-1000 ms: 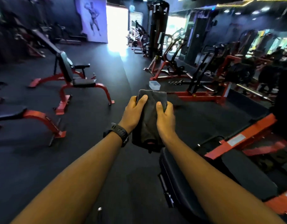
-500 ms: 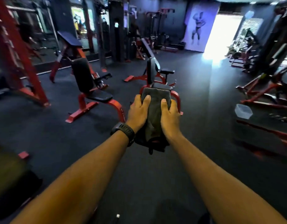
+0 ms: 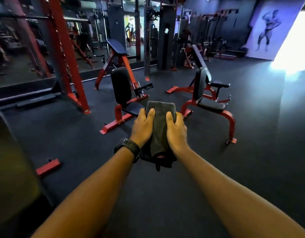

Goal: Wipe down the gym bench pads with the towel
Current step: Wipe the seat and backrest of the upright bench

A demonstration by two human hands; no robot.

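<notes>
Head view: 2 hands (image 3: 159, 128) still clamp folded towel (image 3: 160, 124); red benches (image 3: 208, 103) now nearer, centred.

one view only, from a camera worn on the head, wide-angle, looking forward and down along both outstretched forearms. nearest to the lens, the forearms, entering from the bottom edge and meeting near frame centre, where the left hand (image 3: 143, 128) and right hand (image 3: 176, 130) clasp a grey towel (image 3: 160, 127). beyond them, at middle distance on the dark floor (image 3: 251, 152), two red-framed benches: one bench (image 3: 121, 85) left of centre, another bench (image 3: 207, 98) right of centre. farther back, a mirrored wall (image 3: 28, 48) at left and a bright doorway (image 3: 296, 42) at far right. straight lines bowed toward the edges by the lens. no second view, so no shared region.
</notes>
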